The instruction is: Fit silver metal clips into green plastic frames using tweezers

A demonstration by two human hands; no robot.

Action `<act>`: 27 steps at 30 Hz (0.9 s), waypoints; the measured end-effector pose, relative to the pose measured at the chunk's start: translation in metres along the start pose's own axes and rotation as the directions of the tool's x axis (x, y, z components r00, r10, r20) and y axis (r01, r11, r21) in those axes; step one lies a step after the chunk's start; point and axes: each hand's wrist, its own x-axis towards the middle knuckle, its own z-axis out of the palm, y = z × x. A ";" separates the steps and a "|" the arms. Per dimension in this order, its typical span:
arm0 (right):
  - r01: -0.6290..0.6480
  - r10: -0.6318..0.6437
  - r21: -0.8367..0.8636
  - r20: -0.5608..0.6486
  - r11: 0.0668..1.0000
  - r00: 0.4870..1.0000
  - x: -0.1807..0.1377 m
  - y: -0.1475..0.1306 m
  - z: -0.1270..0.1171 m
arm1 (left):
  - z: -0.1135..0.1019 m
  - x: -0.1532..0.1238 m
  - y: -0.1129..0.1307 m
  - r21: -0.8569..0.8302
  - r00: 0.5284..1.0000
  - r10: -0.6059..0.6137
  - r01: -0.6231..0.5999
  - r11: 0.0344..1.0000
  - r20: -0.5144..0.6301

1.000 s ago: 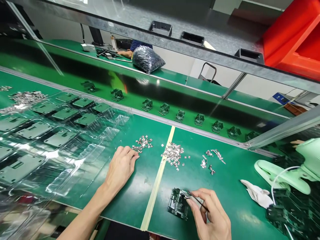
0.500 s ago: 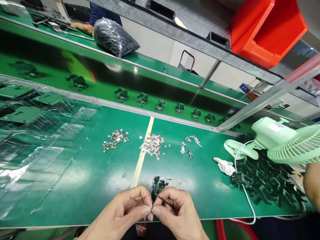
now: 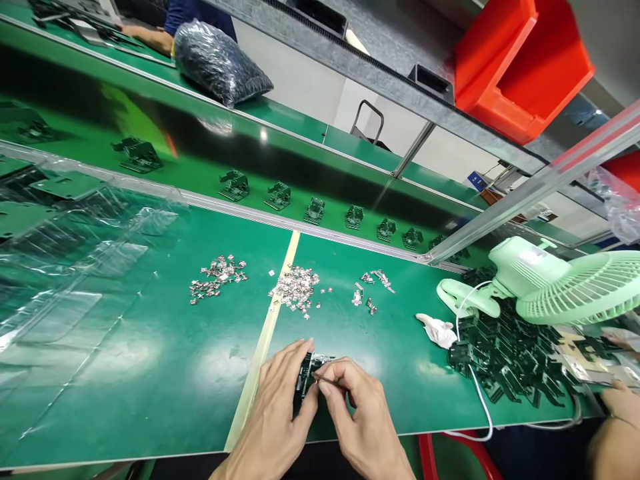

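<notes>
Near the front edge of the table, a small dark green-black plastic housing (image 3: 304, 379) with metal bits lies between my hands. My left hand (image 3: 283, 400) is wrapped around its left side, the thumb at its near end. My right hand (image 3: 353, 400) pinches a thin dark pointed tool (image 3: 327, 381), whose tip meets the housing. Whether a tiny metal piece is at the tip cannot be made out. Beyond my hands lie a pile of small metal pieces (image 3: 299, 287) on a yellow tape strip (image 3: 257, 360) and a second metal pile (image 3: 220, 277) to the left.
Loose metal parts (image 3: 373, 287) lie right of the piles. A green fan (image 3: 535, 280) is clamped at the right, by many dark housings (image 3: 505, 353) and a white cloth (image 3: 436, 330). Plastic-wrapped trays (image 3: 65, 253) fill the left. Another person's hand (image 3: 623, 403) is at far right.
My hands have come apart from their fingertip-to-fingertip pinch. The left has moved onto the housing; the right has brought the tool's tip to it. The view has shifted slightly.
</notes>
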 end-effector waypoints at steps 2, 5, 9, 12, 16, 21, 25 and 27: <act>-0.011 0.012 0.066 -0.015 0.998 1.000 0.001 0.001 0.000 | 0.002 0.004 0.001 0.034 0.999 0.033 -0.032 0.999 -0.024; -0.010 0.018 0.128 -0.060 0.992 0.998 0.003 0.000 -0.001 | -0.009 0.010 0.004 -0.005 0.999 0.029 -0.029 1.000 0.031; -0.003 0.010 0.084 -0.078 0.996 0.997 0.006 0.000 0.004 | -0.021 0.012 0.007 -0.046 0.996 0.023 -0.019 0.999 0.088; -0.003 0.006 0.058 -0.050 0.998 0.999 0.008 0.001 0.008 | -0.019 0.011 0.007 -0.034 0.996 0.039 -0.036 0.999 0.083; -0.019 0.016 -0.048 -0.059 0.999 0.998 0.008 0.003 0.009 | -0.016 0.010 0.008 -0.001 0.995 0.055 -0.055 0.999 0.079; -0.063 0.055 -0.144 -0.059 0.988 0.997 0.007 0.002 0.005 | -0.017 0.013 0.013 0.025 0.995 0.088 -0.090 0.996 0.056; -0.083 0.058 -0.191 -0.129 0.978 0.990 0.004 0.005 0.010 | -0.015 0.015 0.017 0.011 0.995 0.095 -0.095 0.995 0.003; -0.085 0.044 -0.214 -0.191 0.973 0.981 0.002 0.008 0.016 | -0.012 0.016 0.018 0.017 0.995 0.092 -0.091 0.996 -0.028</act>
